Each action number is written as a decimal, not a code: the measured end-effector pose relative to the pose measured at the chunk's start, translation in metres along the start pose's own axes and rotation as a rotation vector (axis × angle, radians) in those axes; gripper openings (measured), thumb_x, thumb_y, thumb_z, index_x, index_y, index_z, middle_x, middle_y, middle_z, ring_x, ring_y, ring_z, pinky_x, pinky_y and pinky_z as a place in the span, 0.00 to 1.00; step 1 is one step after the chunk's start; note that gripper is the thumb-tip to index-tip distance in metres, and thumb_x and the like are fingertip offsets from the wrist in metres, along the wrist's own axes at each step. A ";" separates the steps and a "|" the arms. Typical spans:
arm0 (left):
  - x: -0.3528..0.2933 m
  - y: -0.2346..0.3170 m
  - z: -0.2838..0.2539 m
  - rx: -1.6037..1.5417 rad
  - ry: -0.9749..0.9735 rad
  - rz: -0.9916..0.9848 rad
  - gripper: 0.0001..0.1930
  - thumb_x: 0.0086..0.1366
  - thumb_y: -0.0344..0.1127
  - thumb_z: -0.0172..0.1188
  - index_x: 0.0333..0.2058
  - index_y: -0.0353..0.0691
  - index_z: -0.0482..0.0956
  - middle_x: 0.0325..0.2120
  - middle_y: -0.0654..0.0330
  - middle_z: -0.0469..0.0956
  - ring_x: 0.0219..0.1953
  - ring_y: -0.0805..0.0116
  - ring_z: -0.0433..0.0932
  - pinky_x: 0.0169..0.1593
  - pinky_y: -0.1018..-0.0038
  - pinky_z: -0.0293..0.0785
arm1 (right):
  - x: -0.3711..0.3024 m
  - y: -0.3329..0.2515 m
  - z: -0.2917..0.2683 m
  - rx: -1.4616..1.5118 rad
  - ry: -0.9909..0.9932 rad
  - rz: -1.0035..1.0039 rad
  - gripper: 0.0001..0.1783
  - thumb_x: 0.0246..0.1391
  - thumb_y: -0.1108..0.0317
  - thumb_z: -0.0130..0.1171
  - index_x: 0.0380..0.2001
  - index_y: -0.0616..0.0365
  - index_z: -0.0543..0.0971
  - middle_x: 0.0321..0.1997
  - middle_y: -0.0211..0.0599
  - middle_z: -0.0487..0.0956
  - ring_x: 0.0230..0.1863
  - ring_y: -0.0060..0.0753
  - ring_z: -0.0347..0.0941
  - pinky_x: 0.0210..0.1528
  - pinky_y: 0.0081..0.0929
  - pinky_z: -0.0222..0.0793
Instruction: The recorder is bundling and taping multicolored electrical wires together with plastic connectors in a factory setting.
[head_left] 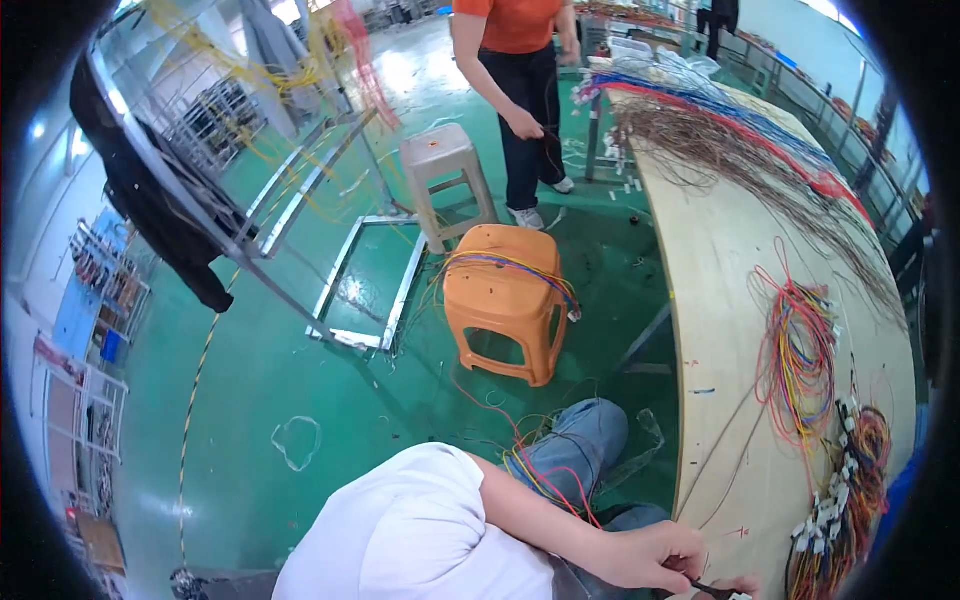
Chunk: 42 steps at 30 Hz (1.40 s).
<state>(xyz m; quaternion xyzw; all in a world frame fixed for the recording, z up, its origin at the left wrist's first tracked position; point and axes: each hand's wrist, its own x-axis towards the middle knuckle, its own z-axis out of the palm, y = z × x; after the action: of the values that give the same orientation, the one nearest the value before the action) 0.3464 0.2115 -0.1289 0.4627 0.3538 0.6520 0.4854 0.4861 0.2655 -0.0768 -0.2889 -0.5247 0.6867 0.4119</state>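
My left hand (pixel 655 555) reaches over the bench's near edge, its thumb and fingers closed in a pinch. From them sticks out a short piece of black wire (pixel 708 590), with something small and white at its far end. Only part of my right hand (pixel 742 584) shows at the lower edge, its fingers bent close to that end; what they grip is hidden. Red, yellow and dark wires (pixel 540 470) lie across my jeans. To the right of my hands is a bundle of coloured wires with white connectors (pixel 825 520).
A looped wire bundle (pixel 800 350) and long brown, red and blue wires (pixel 720 140) lie on the wooden bench (pixel 730 290). An orange stool (pixel 505 290) bears more wires; behind it are a grey stool (pixel 440 150), metal frame (pixel 345 335) and standing person (pixel 515 70).
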 end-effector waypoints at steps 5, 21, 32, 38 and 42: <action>-0.003 -0.008 -0.004 0.035 0.137 0.192 0.08 0.51 0.32 0.56 0.20 0.38 0.67 0.15 0.67 0.65 0.15 0.79 0.61 0.17 0.81 0.55 | -0.006 -0.006 0.027 -0.514 0.041 0.249 0.15 0.50 0.60 0.54 0.36 0.60 0.70 0.31 0.33 0.71 0.29 0.23 0.64 0.29 0.21 0.62; -0.022 0.047 -0.004 -0.470 0.008 0.116 0.15 0.54 0.41 0.55 0.36 0.40 0.66 0.16 0.69 0.63 0.11 0.82 0.57 0.13 0.84 0.47 | -0.028 -0.018 0.031 -0.411 0.001 -0.165 0.17 0.53 0.57 0.49 0.22 0.61 0.68 0.23 0.32 0.68 0.24 0.25 0.60 0.31 0.23 0.56; -0.031 0.040 -0.001 0.543 0.318 0.476 0.18 0.55 0.39 0.56 0.40 0.38 0.64 0.24 0.60 0.68 0.21 0.72 0.64 0.24 0.75 0.62 | -0.029 -0.022 0.061 -1.019 0.239 -0.293 0.27 0.51 0.50 0.48 0.25 0.71 0.72 0.25 0.44 0.74 0.24 0.36 0.65 0.32 0.28 0.60; -0.036 0.062 0.006 -0.468 -0.081 -0.293 0.13 0.53 0.44 0.55 0.32 0.44 0.68 0.13 0.70 0.61 0.10 0.82 0.54 0.13 0.82 0.50 | -0.026 -0.005 0.050 -0.567 0.148 -0.517 0.21 0.53 0.57 0.50 0.21 0.69 0.71 0.24 0.40 0.73 0.25 0.33 0.65 0.33 0.27 0.62; -0.039 0.087 -0.001 -0.598 0.156 -0.210 0.09 0.51 0.40 0.50 0.25 0.42 0.65 0.12 0.68 0.61 0.11 0.80 0.56 0.13 0.82 0.49 | -0.043 -0.017 0.052 -0.148 0.023 -0.453 0.13 0.51 0.62 0.53 0.23 0.61 0.69 0.23 0.34 0.70 0.26 0.30 0.64 0.35 0.25 0.61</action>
<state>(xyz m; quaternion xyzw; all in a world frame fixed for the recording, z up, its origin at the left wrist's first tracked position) 0.3224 0.1496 -0.0602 0.2093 0.2284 0.7068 0.6359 0.4687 0.2044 -0.0477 -0.2009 -0.6202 0.5331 0.5393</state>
